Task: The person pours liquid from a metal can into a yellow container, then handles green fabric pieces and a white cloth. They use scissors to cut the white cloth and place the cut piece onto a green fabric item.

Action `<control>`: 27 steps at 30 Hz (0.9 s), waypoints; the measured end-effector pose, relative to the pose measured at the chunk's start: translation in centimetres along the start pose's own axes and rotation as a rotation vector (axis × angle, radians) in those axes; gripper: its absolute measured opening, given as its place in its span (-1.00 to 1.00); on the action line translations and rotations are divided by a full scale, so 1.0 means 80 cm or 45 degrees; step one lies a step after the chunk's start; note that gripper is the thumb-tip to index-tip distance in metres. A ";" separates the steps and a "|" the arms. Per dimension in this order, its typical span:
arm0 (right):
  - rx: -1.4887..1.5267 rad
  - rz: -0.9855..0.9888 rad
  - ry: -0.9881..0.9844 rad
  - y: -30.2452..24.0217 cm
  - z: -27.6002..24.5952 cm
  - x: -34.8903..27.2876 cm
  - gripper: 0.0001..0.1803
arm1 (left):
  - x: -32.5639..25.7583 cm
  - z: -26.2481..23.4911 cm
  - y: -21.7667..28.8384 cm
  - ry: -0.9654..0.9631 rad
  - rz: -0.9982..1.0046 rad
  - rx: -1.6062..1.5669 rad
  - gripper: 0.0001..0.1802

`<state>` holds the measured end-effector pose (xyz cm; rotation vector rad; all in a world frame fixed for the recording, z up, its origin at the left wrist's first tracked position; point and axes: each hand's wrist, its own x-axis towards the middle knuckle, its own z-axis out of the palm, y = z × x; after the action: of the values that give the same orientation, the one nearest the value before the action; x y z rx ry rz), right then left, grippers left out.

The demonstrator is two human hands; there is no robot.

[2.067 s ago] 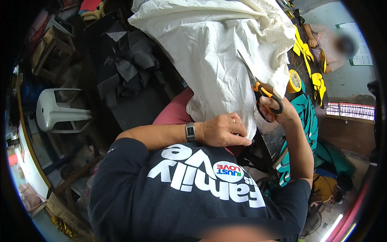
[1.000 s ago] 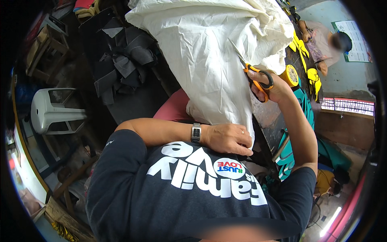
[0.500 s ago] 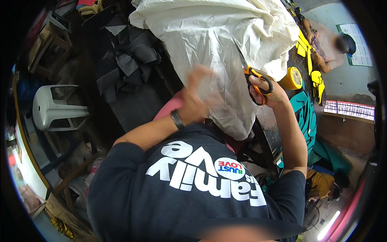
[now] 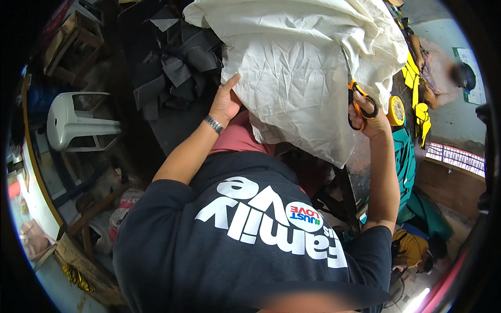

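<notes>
Left hand (image 4: 227, 101) grips the left edge of a large, creased off-white fabric sheet (image 4: 292, 83), thumb on the near side, other fingers mostly hidden behind the edge; silver-coloured metal-band wristwatch (image 4: 213, 123) on that wrist. Right hand (image 4: 371, 117) is closed around the looped orange-and-black handles of metal-bladed scissors (image 4: 361, 104), fingers through or around the loops, can't tell exactly. Blades point away from the person, over the right part of the sheet; can't tell whether they touch it. Sheet is in front of the person, heaped at the far end, its near corner hanging between the two forearms. Left of the sheet: a pile of dark grey fabric pieces (image 4: 182, 62). Farther left, a white plastic stool (image 4: 78, 120) on its side in view, near a brown wooden stool (image 4: 73, 41). Just right of the right hand, a round yellow container (image 4: 396, 110); beyond it, bright yellow fabric strips (image 4: 417, 99). Teal fabric (image 4: 404, 161) hangs beside the right forearm. Co-worker (image 4: 438, 73) at far right, near the strips.
</notes>
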<state>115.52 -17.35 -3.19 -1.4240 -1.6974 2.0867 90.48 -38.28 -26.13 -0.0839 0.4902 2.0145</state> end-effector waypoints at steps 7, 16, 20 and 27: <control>0.024 0.033 -0.012 0.002 -0.012 0.009 -0.44 | -0.069 0.002 0.035 0.105 0.063 0.770 -0.43; -0.027 0.097 -0.074 -0.004 -0.009 0.005 -0.53 | -0.075 0.112 -0.008 -0.726 1.020 2.014 -0.13; -0.077 0.036 -0.111 -0.011 -0.006 -0.003 -0.47 | -0.028 0.148 -0.076 -1.154 1.316 2.355 -0.46; -0.118 0.081 -0.224 -0.008 0.005 -0.025 -0.41 | -0.016 0.113 -0.089 -1.223 1.184 2.040 -0.75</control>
<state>116.07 -18.55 -1.53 -1.3721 -1.8589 2.2549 98.61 -33.14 -19.70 2.2413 1.4366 1.5202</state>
